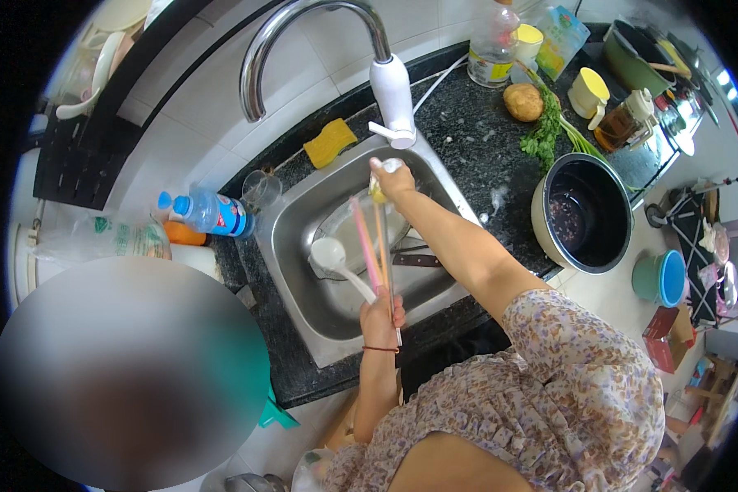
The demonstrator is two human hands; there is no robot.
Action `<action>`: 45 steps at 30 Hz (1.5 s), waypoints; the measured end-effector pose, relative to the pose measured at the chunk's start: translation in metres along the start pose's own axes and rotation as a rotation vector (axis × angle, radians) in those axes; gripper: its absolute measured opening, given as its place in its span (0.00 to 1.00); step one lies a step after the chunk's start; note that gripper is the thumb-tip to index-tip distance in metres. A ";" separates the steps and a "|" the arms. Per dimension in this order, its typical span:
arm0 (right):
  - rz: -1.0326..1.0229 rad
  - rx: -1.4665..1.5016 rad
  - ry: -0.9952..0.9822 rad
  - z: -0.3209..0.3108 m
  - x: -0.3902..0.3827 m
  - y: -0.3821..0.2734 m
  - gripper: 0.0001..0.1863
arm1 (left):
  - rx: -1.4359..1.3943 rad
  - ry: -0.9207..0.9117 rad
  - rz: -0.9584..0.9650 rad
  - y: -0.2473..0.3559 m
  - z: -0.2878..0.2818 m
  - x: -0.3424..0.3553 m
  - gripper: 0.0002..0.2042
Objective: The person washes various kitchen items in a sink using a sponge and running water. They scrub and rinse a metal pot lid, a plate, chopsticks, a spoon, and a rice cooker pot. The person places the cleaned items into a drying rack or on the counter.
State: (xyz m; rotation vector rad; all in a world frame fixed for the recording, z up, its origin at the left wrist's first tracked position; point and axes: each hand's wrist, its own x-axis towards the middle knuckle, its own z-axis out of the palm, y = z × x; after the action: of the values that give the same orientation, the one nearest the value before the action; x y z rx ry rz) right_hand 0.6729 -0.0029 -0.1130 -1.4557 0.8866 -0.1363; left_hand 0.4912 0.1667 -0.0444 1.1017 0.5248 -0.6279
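Over the near edge of the stainless-steel sink [332, 351], the left hand [380, 318] has its fingers closed around a bundle: a pair of pink chopsticks [364, 242], light-brown wooden chopsticks [380, 250] and a white round-bowled ladle [328, 253]. The bundle slants up over the basin, the ladle's bowl toward the left wall. Right of it, a knife with a dark brown riveted handle [416, 261] lies inside the basin. Near the worktop's front edge, right of the sink, stands a round pot with a black interior and pale outer wall [544, 221]. Behind the bundle, a clear dish [344, 220] sits in the basin. Toward the sink's far edge, the right hand [395, 182] pinches a small yellow and white wad [378, 194] at the wooden chopsticks' upper ends; its exact kind is unclear. Past the sink's far left corner rests a flat yellow sponge [330, 143]; behind the far right corner rises a white tap with a curved chrome spout [394, 98]. Leafy green herbs [544, 138] and a brown potato [523, 102] lie toward the worktop's back edge.
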 end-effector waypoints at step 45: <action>0.507 0.525 -0.709 -0.040 -0.135 0.026 0.23 | 0.215 0.137 0.014 0.011 0.021 0.042 0.17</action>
State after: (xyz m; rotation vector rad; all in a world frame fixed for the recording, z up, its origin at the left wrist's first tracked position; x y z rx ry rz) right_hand 0.5455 0.0486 -0.0716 -0.6699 0.5413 0.4717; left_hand 0.5301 0.1423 -0.0578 1.3575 0.5765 -0.6096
